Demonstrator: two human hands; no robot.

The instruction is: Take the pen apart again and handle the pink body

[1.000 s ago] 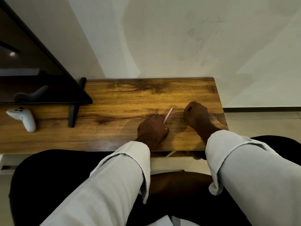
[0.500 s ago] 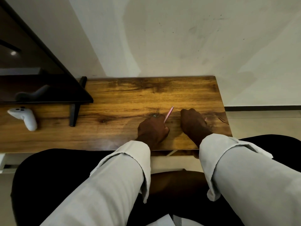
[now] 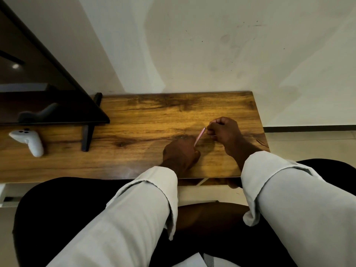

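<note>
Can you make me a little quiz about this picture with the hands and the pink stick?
1. True or false: the left hand grips the pink stick.
2. What touches the stick's far tip? A) the right hand B) the white controller
3. What do both hands rest on?

Key: 1 true. 2 A. 3 the wooden table.

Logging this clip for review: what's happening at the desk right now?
A person sits at a wooden desk. The left hand rests on the desk and grips the lower end of a thin pink stick, maybe a pen. The right hand, fingers curled, pinches at its upper tip. A white controller lies apart on the desk at far left, beside a dark monitor.
</note>
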